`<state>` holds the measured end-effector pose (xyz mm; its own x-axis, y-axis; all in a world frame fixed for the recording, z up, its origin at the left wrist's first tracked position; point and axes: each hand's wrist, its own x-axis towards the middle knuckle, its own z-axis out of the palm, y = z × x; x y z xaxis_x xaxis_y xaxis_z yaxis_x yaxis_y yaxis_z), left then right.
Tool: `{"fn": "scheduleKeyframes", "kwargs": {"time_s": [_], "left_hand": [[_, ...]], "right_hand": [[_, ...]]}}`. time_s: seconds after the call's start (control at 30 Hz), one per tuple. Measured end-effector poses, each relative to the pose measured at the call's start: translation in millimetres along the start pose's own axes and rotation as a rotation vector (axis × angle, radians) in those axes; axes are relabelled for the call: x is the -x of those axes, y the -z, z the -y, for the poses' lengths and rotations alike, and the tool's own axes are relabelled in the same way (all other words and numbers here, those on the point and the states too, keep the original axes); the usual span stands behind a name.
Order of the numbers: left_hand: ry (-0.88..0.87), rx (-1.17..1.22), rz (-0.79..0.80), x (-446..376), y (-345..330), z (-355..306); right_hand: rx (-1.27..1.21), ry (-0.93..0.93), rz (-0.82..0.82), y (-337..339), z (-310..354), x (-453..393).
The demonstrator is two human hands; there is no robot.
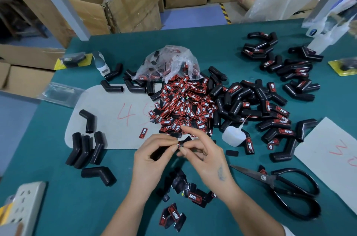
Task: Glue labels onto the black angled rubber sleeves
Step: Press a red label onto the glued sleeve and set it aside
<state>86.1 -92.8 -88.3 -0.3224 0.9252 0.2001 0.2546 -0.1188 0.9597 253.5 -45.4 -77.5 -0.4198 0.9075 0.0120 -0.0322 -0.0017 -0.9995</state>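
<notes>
While both hands (pixel 179 150) pinch one sleeve (pixel 160 152), labels (pixel 185 104) spill from the bag (pixel 170 62).

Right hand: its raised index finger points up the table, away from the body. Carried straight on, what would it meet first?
Most likely the heap of red-and-black labels, whose near edge lies just beyond the right hand. The fingertip appears raised, so contact height is uncertain.
</notes>
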Motion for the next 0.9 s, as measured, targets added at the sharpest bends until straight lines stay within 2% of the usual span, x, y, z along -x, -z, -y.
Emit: {"fn": "scheduleKeyframes", "kwargs": {"time_s": [0.33, 0.9], "left_hand": [[-0.039, -0.024, -0.018, 3.3, -6.7, 6.9], [-0.006, -0.032, -0.009, 1.2, -4.7, 2.0]], "right_hand": [[-0.003, 0.02, -0.013, -1.2, -7.1, -2.7], [-0.089, -0.025, 0.03, 4.5, -12.2, -7.5]]}}
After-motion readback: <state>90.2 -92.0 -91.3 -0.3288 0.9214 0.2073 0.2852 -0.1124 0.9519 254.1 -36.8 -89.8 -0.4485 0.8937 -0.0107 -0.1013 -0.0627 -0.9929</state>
